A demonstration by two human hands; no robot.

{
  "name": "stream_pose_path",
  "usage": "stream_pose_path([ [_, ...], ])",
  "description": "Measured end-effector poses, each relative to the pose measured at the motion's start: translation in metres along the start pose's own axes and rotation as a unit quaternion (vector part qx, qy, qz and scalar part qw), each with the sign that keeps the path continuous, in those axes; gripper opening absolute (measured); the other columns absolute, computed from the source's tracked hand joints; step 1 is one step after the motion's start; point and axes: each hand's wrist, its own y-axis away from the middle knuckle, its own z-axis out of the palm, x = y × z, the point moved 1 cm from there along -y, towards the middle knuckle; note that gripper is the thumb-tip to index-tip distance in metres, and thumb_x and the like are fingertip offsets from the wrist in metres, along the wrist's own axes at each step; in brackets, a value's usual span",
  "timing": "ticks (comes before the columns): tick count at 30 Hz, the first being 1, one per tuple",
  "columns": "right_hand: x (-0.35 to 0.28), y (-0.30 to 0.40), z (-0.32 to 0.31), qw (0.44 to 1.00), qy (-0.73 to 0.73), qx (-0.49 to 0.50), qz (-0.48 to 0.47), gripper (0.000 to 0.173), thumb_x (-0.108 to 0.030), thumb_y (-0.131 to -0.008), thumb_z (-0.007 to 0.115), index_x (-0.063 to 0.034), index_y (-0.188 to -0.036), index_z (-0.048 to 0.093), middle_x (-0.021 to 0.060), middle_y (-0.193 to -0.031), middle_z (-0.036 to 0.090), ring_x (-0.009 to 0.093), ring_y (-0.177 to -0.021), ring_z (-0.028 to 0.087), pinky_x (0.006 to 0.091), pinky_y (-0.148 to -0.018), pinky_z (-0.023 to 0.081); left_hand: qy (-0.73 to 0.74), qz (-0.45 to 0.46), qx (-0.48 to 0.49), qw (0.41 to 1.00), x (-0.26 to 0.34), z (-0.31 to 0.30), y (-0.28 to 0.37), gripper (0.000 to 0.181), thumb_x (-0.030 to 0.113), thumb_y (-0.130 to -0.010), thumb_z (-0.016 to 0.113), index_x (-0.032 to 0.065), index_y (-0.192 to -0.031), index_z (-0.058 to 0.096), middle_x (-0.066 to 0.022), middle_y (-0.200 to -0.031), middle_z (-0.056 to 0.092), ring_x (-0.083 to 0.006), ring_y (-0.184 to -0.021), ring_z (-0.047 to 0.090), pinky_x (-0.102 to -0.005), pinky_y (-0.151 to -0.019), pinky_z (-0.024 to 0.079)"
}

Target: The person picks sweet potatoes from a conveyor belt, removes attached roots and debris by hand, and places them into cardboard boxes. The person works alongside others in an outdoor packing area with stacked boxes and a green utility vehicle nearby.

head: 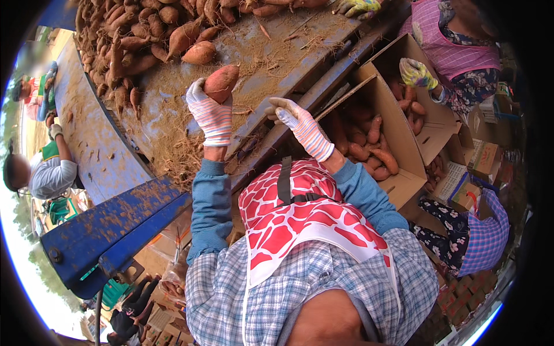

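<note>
A reddish sweet potato (221, 83) is in my left hand (210, 113), which wears a striped knit glove and is raised above a soil-covered blue metal table (255, 69). My right hand (303, 127), gloved alike, hovers near the table's front rail with its fingers loosely bent and nothing visible in them. A large heap of sweet potatoes (143, 30) covers the far left of the table. One loose sweet potato (199, 52) lies at the heap's near edge. Just right of my right hand, an open cardboard box (404, 173) holds several sweet potatoes (374, 149).
A co-worker's gloved hand (417, 73) is over a second cardboard box (437, 125); another glove (357, 8) rests at the table's far edge. A blue steel beam (117, 225) juts out at left. Co-workers stand beyond a side table (86, 125). Dry roots (184, 166) litter the table.
</note>
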Motion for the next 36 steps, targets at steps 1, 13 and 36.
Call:
stream_pose_path([
  [1, 0.002, -0.013, 0.011, 0.999, -0.044, 0.02, 0.001, 0.049, -0.03, -0.098, 0.061, -0.0043, -0.137, 0.047, 0.0067, -0.126, 0.059, 0.015, -0.109, 0.059, 0.0303, -0.096, 0.047, -0.059, 0.094, 0.025, 0.994, 0.035, -0.004, 0.015, 0.082, 0.013, -0.06, 0.087, 0.0034, -0.13, 0.046, -0.017, -0.12, 0.051, -0.0357, -0.111, 0.051, -0.0437, -0.099, 0.043],
  [13, -0.003, -0.013, -0.015, 0.902, -0.417, 0.08, 0.081, 0.045, -0.042, -0.091, 0.066, -0.0105, -0.121, 0.058, 0.0062, -0.114, 0.065, 0.021, -0.104, 0.062, 0.0384, -0.095, 0.05, -0.102, 0.045, -0.324, 0.939, 0.09, -0.014, 0.109, 0.023, 0.024, -0.095, 0.06, 0.0038, -0.105, 0.061, -0.0213, -0.069, 0.062, -0.0423, -0.062, 0.061, -0.0467, -0.054, 0.047],
  [36, 0.055, 0.125, -0.275, 0.676, 0.67, 0.269, 0.148, 0.058, -0.029, -0.083, 0.07, -0.0099, -0.135, 0.052, 0.0202, -0.128, 0.055, 0.04, -0.115, 0.053, 0.0476, -0.1, 0.043, -0.338, 0.092, -0.239, 0.906, -0.043, 0.024, -0.058, 0.072, 0.02, -0.074, 0.077, 0.0087, -0.137, 0.046, -0.0179, -0.142, 0.044, -0.0379, -0.128, 0.045, -0.0449, -0.105, 0.041],
])
